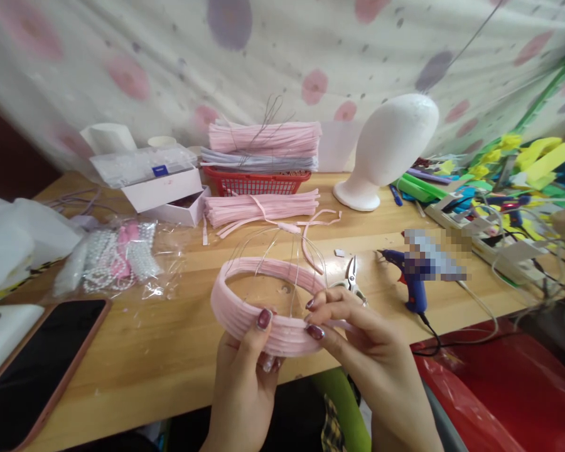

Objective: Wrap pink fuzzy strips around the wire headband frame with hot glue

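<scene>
A pink ring-shaped band made of stacked pipe cleaners, with thin wire loops rising from it, is held over the wooden table's front edge. My left hand grips its near side from below, thumb pressed on the outer face. My right hand pinches the band's right part with thumb and forefinger. Small pliers lie on the table just behind my right hand.
A blue glue gun lies to the right, its cord trailing off the edge. A white foam head, a red basket of pink pipe cleaners, loose pink strips, bagged beads, white boxes and a phone surround the work spot.
</scene>
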A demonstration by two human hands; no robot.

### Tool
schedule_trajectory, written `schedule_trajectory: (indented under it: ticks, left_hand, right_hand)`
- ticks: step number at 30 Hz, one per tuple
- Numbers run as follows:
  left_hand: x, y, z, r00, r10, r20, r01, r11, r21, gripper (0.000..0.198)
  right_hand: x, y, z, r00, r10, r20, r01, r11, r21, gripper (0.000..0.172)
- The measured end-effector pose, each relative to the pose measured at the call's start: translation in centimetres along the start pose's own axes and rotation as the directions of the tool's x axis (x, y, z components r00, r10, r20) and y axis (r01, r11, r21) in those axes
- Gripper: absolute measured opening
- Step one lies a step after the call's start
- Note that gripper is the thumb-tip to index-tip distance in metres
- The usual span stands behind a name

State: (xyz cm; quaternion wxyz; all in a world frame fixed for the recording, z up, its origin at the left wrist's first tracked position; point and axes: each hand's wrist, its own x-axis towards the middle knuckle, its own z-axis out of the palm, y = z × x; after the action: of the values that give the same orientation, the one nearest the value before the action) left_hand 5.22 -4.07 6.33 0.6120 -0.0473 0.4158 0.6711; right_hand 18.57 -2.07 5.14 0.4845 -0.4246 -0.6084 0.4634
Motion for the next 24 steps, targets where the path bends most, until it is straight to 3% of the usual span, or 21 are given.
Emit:
schedule_trajectory:
  ticks: [6,24]
  left_hand:
    - [-0.5,0.5,0.2,0.998,-0.055,0.016,0.054,0.998,0.028,0.045]
    - [-0.6,0.8,-0.2,0.99,-0.054,0.13,0.042,0.995,0.087,0.041]
  right_hand:
    - [0.4,-0.3,-0.6,0.997,-0.057,0.042,0.059,0.997,-0.04,0.008]
    - [0.6,-1.0,-1.1,0.986,-0.143,0.085,0.151,0.985,-0.087,0.015]
